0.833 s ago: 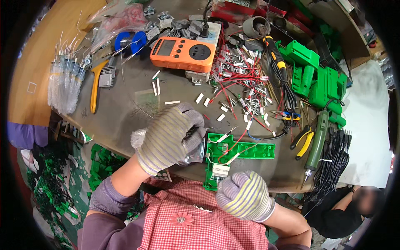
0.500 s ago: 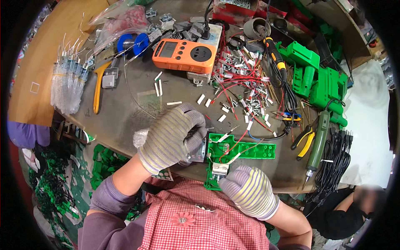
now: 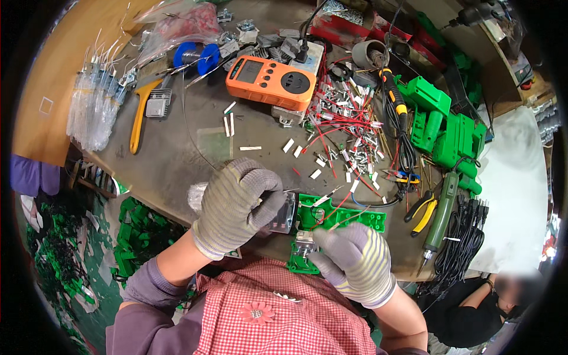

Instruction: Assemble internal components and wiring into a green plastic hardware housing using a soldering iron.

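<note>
My left hand (image 3: 239, 207), in a striped grey work glove, is closed with fingers curled at the left of the green plastic housing (image 3: 355, 219). A thin solder wire (image 3: 190, 133) runs from the blue spool (image 3: 195, 58) to this hand and passes out of sight behind it. My right hand (image 3: 358, 263), gloved alike, has its fingers bent together over the housing's lower arm, beside a small metal-and-white component (image 3: 305, 241). What they pinch is hidden. Red and pale wires cross the open housing. A clear-windowed dark part (image 3: 285, 216) lies between left hand and housing.
An orange meter (image 3: 271, 81) stands beyond, beside a heap of red-wired parts (image 3: 349, 118). To the right lie green housings (image 3: 455, 139), yellow-black pliers (image 3: 423, 213), a green electric screwdriver (image 3: 441, 216) and black cords (image 3: 464, 236). A yellow-handled tool (image 3: 138, 121) lies left. Another person (image 3: 473, 313) sits right.
My right hand has turned and risen slightly, its fingers now more over the component. The left hand's fingers have shifted a little to the left and down. The whole view has shifted slightly.
</note>
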Demonstrator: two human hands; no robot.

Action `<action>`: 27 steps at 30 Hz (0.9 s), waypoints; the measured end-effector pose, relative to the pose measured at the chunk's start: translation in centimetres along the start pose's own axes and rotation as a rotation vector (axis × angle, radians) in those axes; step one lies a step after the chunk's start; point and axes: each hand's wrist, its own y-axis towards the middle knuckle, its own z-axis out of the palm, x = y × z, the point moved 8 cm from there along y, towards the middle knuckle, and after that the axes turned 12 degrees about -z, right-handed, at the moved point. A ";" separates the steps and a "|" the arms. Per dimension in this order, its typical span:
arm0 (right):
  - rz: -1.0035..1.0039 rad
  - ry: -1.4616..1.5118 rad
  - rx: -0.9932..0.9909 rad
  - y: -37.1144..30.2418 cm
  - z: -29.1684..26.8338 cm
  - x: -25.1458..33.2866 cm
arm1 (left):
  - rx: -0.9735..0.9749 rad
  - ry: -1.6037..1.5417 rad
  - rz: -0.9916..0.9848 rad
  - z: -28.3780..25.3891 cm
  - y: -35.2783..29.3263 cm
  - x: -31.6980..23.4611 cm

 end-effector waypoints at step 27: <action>-0.400 -0.141 0.325 2.7 1.3 2.4 | 0.055 0.031 -0.033 1.0 0.5 0.2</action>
